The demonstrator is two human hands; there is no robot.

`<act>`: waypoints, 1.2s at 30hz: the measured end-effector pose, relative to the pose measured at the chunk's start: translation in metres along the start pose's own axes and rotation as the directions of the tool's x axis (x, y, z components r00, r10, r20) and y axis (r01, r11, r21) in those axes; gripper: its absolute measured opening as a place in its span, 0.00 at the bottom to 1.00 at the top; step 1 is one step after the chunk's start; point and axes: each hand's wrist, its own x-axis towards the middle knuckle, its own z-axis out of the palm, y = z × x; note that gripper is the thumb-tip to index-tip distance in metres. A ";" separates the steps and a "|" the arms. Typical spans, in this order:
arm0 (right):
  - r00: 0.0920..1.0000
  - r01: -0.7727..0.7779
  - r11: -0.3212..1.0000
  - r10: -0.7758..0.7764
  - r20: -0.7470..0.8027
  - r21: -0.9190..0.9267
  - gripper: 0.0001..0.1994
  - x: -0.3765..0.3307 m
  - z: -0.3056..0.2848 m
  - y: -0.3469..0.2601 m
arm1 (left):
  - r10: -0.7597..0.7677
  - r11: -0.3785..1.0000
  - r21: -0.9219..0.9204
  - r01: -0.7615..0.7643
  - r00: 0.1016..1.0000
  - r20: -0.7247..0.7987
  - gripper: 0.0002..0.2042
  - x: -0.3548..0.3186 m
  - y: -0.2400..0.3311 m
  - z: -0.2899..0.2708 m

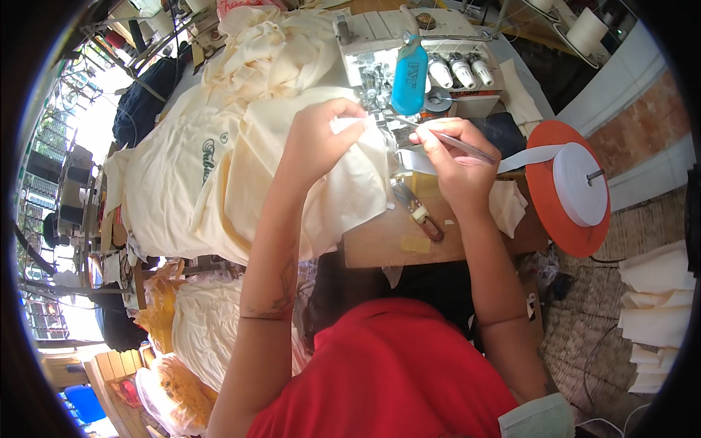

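Left hand [318, 139]: thumb and forefinger pressed together on a bright edge of the broad cream cloth [321, 197], just short of the white metal sewing machine [376, 33]. Glare there; cannot tell whether cloth alone or another layer is in the pinch. Gripping so near the edge probably keeps it steady; the rest of the cloth spreads left of this hand and below it, its weight seemingly borne by the surface beneath.

Right hand [460, 157]: fingers closed pen-fashion around a slim dark metal tool [467, 147], tip angled left toward the machine's bright working area. A thin point likely reaches where fingers would crowd.

White flat tape [522, 158] runs from the white roll [573, 182], right of the right hand, passing behind that hand toward the machine. The roll sits against a round orange disc [540, 197], presumably so it can turn and pay out.

Around: brown-handled metal snips [420, 212] lie on the brown wooden counter [372, 248], between the hands and nearer the body. Bunched cream fabric [270, 58] heaps beyond the left hand.

In the way: a teal rounded plate [409, 77], just beyond the right hand, hides part of the machine.
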 end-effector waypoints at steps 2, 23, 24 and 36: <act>0.999 -0.046 0.998 0.046 -0.005 -0.032 0.03 0.000 0.001 0.003 | -0.035 0.999 -0.008 0.035 0.999 0.010 0.07 0.004 -0.002 0.003; 0.977 -0.190 0.962 0.205 -0.061 0.196 0.04 0.002 0.004 0.006 | -0.072 0.981 -0.169 0.092 0.990 0.121 0.07 0.006 -0.011 -0.005; 0.980 -0.174 0.972 0.187 -0.068 0.158 0.04 0.001 0.004 0.006 | -0.095 0.984 -0.140 0.111 0.988 0.119 0.06 0.006 -0.011 -0.006; 0.984 -0.133 0.984 0.116 -0.132 -0.122 0.05 0.012 0.020 0.013 | -0.155 0.988 0.022 0.153 0.984 0.087 0.08 0.015 0.000 -0.002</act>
